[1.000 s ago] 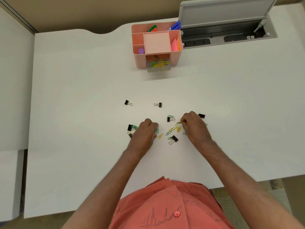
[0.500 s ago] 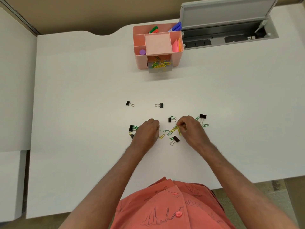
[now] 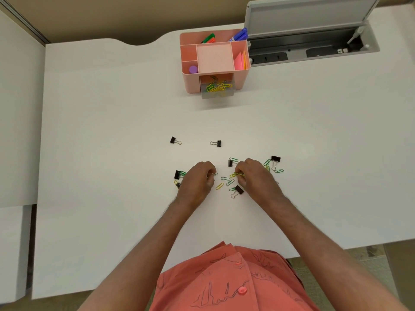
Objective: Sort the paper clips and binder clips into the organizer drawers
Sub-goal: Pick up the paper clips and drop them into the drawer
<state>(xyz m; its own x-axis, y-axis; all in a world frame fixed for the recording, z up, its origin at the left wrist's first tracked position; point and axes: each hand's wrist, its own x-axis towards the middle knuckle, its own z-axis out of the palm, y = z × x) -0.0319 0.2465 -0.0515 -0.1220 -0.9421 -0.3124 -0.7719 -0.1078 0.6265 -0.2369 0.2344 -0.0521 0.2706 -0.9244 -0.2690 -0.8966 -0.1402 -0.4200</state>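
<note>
Since a second earlier, we had drawn our right hand (image 3: pixel 256 178) left, off the binder clip (image 3: pixel 275 159), and our left hand (image 3: pixel 198 180) had barely shifted. Right fingers were curled, pinching yellow paper clips (image 3: pixel 235 175); left fingers were curled on a clip at their tips. Loose clips lay between the hands. Beyond them stood the pink organizer (image 3: pixel 214 61), its open drawer (image 3: pixel 217 88) holding yellow and green paper clips, with markers and sticky notes above. All sat on a white desk (image 3: pixel 112 131).
</note>
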